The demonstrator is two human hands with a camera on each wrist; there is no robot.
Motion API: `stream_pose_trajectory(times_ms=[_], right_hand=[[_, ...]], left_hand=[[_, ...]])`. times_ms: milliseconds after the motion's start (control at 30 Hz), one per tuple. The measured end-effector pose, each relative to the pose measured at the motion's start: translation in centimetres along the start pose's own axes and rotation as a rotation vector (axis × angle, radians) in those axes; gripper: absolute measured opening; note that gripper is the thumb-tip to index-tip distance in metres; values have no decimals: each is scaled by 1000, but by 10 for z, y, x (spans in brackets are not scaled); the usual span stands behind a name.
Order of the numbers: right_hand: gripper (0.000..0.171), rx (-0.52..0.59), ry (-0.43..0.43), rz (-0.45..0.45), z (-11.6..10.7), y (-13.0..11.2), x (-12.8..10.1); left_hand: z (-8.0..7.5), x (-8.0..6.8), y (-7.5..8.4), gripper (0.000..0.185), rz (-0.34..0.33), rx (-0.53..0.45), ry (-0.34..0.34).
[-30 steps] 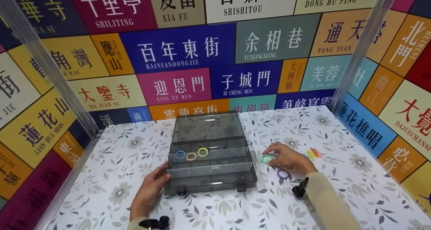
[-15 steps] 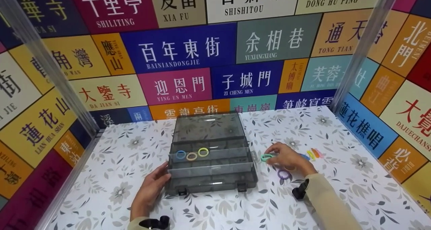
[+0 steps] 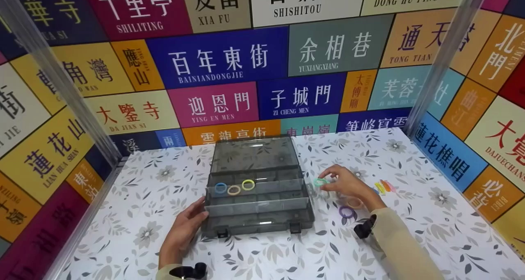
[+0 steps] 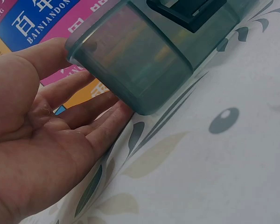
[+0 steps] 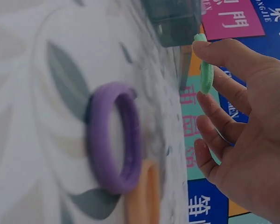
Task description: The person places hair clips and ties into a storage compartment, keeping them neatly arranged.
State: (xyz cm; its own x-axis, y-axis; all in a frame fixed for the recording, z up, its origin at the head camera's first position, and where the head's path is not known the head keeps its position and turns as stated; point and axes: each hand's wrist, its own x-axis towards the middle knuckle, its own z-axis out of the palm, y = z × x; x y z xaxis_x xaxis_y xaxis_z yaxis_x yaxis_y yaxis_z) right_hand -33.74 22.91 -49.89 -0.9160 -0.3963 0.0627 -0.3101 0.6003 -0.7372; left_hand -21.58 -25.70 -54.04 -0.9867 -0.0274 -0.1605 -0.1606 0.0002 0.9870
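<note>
Ring, mint green, pinched in right fingers, near grey box, left fingers extended against its side

It looks like a small booth: walls on three sides carry bright blocks of Chinese writing with Latin spelling, shiny posts mark the two far corners, and a tabletop with a leaf-and-flower print fills the space between. What kind of building surrounds it cannot be told.
</note>
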Motion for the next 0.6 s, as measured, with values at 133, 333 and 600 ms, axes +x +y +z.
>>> stream_pose_trajectory(times_ms=[133,333,600], right_hand=[[27,-5,4,-24,-1,-10,6],[28,8,-26,-29,-2,-30,17],[27,14,-48,-90,7,-62,33]], left_hand=[[1,0,0,61,8,-7,-4],[1,0,2,59,0,15,8],[4,0,5,57,-37,38,31]])
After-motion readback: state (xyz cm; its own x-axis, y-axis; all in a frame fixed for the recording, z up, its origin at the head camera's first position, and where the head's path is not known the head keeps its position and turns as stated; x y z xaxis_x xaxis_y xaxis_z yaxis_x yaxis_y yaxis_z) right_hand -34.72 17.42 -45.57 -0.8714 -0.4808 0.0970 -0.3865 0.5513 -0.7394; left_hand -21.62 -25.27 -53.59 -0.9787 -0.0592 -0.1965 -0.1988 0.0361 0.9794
